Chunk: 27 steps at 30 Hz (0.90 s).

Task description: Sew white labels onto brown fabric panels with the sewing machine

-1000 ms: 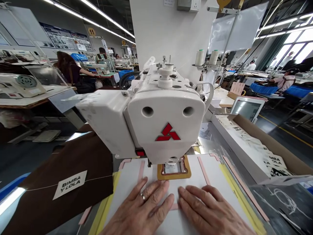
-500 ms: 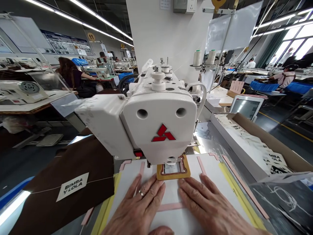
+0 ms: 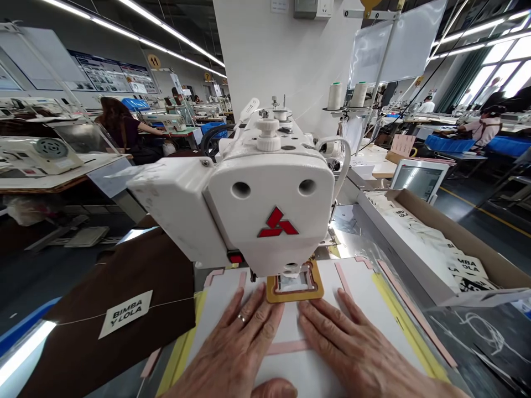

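Both hands lie flat on a white sheet (image 3: pixel 286 373) edged with yellow and pink tape strips. My left hand (image 3: pixel 238 337), with a ring on one finger, has its fingers stretched forward to the near left corner of a yellow-brown clamp frame (image 3: pixel 274 293). On the other side, my right hand (image 3: pixel 346 337) is spread palm-down, its fingertips at the frame's near right edge. Neither hand grips anything. Above the frame stands the white sewing machine head (image 3: pixel 269 199) with a red three-diamond badge. The machine hides the needle area.
To the left lies brown fabric (image 3: pixel 166 293) bearing a white "BIMBA Y LOLA" label (image 3: pixel 126 314). On the right stand a cardboard box (image 3: pixel 431 271) of similar labels, loose white thread (image 3: pixel 483 334) and dark scissors (image 3: pixel 498 370). Thread cones (image 3: pixel 335 97) stand behind; other people sit at machines farther off.
My left hand has shifted slightly forward and right, its fingers nearer the frame. My right hand has barely moved. The view has moved very slightly; the fabric lies as before.
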Available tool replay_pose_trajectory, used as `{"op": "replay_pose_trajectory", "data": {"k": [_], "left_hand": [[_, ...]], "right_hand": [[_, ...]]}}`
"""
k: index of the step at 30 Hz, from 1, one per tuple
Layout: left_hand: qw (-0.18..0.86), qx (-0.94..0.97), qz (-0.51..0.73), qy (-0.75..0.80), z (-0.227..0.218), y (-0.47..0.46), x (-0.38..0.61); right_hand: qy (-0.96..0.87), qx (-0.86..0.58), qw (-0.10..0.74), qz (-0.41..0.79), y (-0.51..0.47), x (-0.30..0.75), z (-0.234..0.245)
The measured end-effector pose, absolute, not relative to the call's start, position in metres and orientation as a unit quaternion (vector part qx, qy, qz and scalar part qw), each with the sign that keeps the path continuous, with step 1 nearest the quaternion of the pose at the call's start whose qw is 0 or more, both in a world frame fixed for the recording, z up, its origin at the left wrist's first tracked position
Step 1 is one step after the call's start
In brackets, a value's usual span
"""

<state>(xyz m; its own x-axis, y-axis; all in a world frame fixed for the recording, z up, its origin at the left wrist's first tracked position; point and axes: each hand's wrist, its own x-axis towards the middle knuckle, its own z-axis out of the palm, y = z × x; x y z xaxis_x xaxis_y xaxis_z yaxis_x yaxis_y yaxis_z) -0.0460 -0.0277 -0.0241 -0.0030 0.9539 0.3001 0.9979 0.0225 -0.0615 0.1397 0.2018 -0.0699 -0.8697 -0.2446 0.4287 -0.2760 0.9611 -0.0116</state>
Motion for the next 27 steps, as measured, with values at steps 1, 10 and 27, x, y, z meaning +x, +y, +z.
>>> {"op": "replay_pose_trajectory", "data": {"k": [1,10,27], "left_hand": [[0.133,-0.681,-0.093,-0.714,-0.027,-0.03,-0.045],[0.129,-0.7,-0.11,-0.694,-0.022,-0.027,-0.046],[0.149,-0.688,-0.108,-0.702,-0.026,-0.024,-0.045]], "right_hand": [[-0.969,0.141,0.2,0.045,0.202,0.14,-0.066],[-0.983,0.125,0.127,0.053,0.204,0.138,-0.037],[-0.98,0.127,0.144,0.058,0.206,0.131,-0.039]]}}
